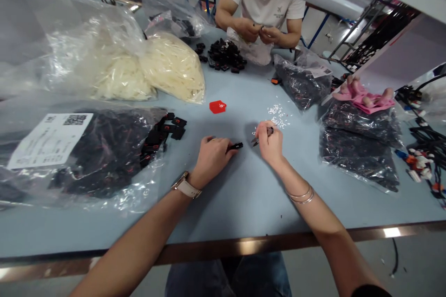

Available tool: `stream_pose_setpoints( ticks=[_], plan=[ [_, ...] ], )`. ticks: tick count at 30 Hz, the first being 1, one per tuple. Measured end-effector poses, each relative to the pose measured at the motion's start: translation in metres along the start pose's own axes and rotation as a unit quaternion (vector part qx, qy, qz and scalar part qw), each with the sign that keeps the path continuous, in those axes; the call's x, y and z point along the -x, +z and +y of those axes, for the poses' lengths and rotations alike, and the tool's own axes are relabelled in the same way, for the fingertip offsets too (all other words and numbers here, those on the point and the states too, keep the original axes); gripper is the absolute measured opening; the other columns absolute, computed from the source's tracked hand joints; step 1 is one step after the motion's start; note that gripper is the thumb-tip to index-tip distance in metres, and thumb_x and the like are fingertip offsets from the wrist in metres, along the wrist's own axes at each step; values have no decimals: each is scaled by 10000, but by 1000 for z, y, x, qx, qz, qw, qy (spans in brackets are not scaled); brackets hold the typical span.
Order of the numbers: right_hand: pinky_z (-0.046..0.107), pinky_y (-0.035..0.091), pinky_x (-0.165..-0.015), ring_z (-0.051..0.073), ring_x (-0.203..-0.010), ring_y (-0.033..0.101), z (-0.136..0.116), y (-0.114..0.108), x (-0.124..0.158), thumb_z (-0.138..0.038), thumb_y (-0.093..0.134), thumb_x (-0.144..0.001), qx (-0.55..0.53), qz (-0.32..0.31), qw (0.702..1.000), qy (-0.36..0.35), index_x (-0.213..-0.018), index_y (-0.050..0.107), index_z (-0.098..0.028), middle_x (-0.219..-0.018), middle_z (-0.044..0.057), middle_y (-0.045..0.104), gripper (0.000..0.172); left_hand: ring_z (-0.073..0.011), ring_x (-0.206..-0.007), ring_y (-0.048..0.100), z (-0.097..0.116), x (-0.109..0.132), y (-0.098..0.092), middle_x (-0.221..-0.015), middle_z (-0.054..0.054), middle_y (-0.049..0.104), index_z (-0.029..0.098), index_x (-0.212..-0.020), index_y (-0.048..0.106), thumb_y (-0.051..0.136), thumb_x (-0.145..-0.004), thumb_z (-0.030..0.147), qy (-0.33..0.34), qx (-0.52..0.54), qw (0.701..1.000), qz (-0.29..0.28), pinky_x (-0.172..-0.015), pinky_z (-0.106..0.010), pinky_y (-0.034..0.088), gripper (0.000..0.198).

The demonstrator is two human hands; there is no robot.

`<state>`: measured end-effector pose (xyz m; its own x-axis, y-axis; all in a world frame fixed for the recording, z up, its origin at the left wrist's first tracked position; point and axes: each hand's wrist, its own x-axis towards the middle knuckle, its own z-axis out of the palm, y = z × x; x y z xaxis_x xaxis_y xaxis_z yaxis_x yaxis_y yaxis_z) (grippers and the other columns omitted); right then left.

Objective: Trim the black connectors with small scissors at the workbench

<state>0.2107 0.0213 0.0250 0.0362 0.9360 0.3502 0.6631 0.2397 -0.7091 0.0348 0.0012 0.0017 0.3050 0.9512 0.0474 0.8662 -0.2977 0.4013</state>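
Observation:
Near the middle of the table, my left hand [213, 157] is closed around a small black part [236, 146], which sticks out toward the right. My right hand [271, 143] grips a dark pointed tool [255, 141], its tip directed left at the black part but apart from it. Just beyond my right hand lie scattered tiny white pieces [276, 112]. A red piece [218, 106] with a few white bits on it rests on the table beyond my left hand.
Left stand a bag of black parts [104, 153], loose black parts [177, 127] and a bag of cream pieces [174, 67]. Right are bags of black parts [358, 148] under a pink glove [369, 97]. Beyond a black pile [226, 54], a person [266, 0] handles something small.

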Motion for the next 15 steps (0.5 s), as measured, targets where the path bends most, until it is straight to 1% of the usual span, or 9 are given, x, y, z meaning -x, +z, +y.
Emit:
stream_pose_setpoints(
  ticks=[1, 3, 6, 8, 9, 11, 13, 15],
  plan=[
    [285, 442, -753, 169, -737, 601, 1, -2, -3, -366, 322, -959, 11, -16, 1000, -7, -648, 587, -192, -747, 71, 646, 444, -264, -852, 669, 0, 0, 1, -848, -99, 729, 164, -876, 663, 555, -876, 313, -2, 1, 1000, 4, -969, -459, 369, 183],
    [279, 437, -754, 163, -744, 605, 1, -5, -8, -340, 358, -956, 25, -82, 996, -14, -755, 643, -184, -796, 65, 669, 382, -265, -856, 672, 0, 0, 2, -858, -105, 732, 156, -921, 662, 536, -887, 300, -9, 6, 1000, 16, -964, -457, 377, 194],
    [251, 417, -681, 137, -651, 578, 0, -5, -9, -350, 449, -941, 35, -207, 978, -13, -921, 689, -195, -727, 12, 658, 286, -260, -859, 674, 0, 0, 4, -874, -102, 735, 151, -962, 655, 509, -901, 283, -18, 22, 999, 38, -959, -446, 387, 205],
    [238, 400, -649, 126, -611, 553, 0, -3, -7, -362, 526, -913, 39, -266, 963, -25, -982, 697, -208, -671, -17, 631, 241, -254, -856, 675, 0, 0, 5, -876, -96, 736, 157, -958, 652, 494, -910, 281, -22, 30, 998, 48, -954, -434, 393, 207],
    [236, 397, -652, 124, -619, 551, -1, -2, -6, -351, 559, -897, 45, -279, 959, -37, -993, 701, -214, -673, -21, 628, 219, -250, -854, 676, 0, 0, 5, -878, -95, 737, 160, -956, 650, 487, -913, 280, -25, 32, 998, 53, -953, -428, 395, 207],
    [239, 400, -687, 128, -674, 564, -1, 0, -5, -298, 605, -869, 64, -278, 957, -61, -980, 711, -219, -732, -5, 646, 173, -245, -859, 678, 1, 0, 6, -890, -94, 739, 163, -979, 644, 477, -915, 262, -33, 36, 997, 61, -951, -419, 399, 204],
    [248, 401, -710, 139, -723, 577, -1, 1, -7, -256, 611, -859, 92, -249, 962, -65, -949, 716, -212, -794, 22, 664, 145, -243, -879, 678, 2, 1, 5, -903, -96, 739, 149, -1060, 624, 478, -908, 233, -42, 42, 996, 64, -946, -410, 405, 226],
    [253, 390, -672, 150, -701, 575, -4, 2, -14, -269, 592, -869, 123, -209, 969, -40, -910, 711, -198, -779, 37, 669, 145, -249, -897, 677, 5, 2, 4, -893, -106, 736, 120, -1118, 603, 483, -902, 225, -52, 39, 996, 60, -932, -404, 413, 268]
  ],
)
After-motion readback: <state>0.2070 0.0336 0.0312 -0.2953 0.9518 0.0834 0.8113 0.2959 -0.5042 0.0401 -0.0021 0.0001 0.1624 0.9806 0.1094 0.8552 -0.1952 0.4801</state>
